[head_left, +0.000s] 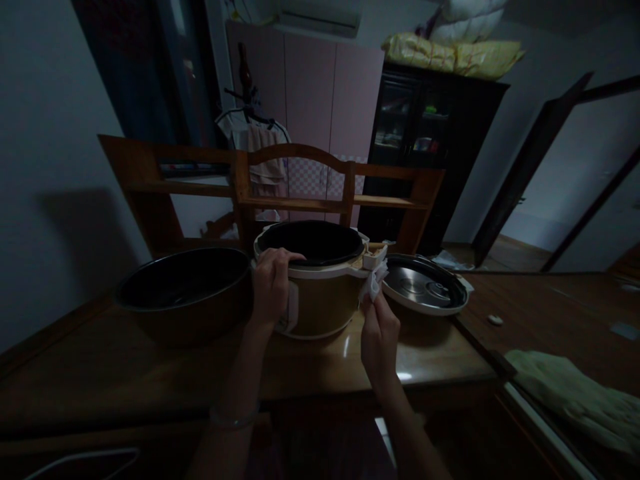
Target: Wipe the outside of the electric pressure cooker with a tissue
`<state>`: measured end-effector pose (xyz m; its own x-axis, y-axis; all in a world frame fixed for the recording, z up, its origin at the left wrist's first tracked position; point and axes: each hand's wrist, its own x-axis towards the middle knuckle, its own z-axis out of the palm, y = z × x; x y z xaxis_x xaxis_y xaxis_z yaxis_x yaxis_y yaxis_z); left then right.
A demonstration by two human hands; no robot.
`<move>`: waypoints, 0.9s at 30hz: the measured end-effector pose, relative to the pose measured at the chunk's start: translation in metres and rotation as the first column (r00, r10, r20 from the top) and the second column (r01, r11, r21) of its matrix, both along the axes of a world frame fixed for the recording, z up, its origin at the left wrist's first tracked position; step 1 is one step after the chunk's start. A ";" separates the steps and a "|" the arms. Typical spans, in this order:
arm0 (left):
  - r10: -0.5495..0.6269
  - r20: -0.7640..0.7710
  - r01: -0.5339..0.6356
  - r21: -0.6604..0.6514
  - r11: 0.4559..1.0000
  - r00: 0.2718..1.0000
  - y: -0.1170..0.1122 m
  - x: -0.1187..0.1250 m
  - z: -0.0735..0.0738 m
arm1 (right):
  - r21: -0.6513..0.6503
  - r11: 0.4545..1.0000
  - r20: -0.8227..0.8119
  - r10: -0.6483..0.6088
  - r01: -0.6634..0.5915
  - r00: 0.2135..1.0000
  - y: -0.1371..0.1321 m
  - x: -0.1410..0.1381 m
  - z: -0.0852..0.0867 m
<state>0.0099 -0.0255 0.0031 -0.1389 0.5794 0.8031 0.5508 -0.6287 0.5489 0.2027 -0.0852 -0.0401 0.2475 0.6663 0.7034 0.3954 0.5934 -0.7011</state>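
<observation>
A pale, round cooker body [323, 303] with a dark inside stands upright on the wooden desk. My left hand [271, 283] grips its left rim, thumb over the edge and fingers curled down outside. Closed in a pinch, my right hand [380, 333] holds a crumpled white tissue [375, 280] against the cooker's right side, by a small bracket-like part [374, 257]. To the right lies the detached lid [425, 285], its shiny metal inner side facing up. At the left sits a wide dark inner pot [185, 293], separate from the cooker body.
The wooden desk [320, 373] has a raised shelf frame [295, 157] along its back. A light green cloth [575, 393] lies at the lower right, near a small pale object [495, 320]. Behind are a pink wardrobe [307, 93] and a dark cabinet [425, 147].
</observation>
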 end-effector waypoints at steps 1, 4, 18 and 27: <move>0.003 -0.001 -0.003 -0.002 1.000 1.000 0.000 0.000 0.000 | -0.019 1.000 -0.013 0.003 -0.003 1.000 -0.001 -0.002 0.000; -0.006 0.003 0.006 -0.001 1.000 1.000 0.001 0.000 0.000 | -0.054 0.999 -0.009 0.008 -0.008 1.000 -0.005 -0.008 -0.004; 0.000 -0.050 0.000 0.008 1.000 0.999 0.001 -0.003 0.000 | -0.005 0.994 -0.139 -0.109 0.110 0.984 0.041 0.040 0.030; 0.019 -0.025 -0.019 -0.012 1.000 1.000 0.000 -0.001 0.000 | 0.089 0.996 -0.037 -0.003 0.006 0.999 0.049 0.029 0.038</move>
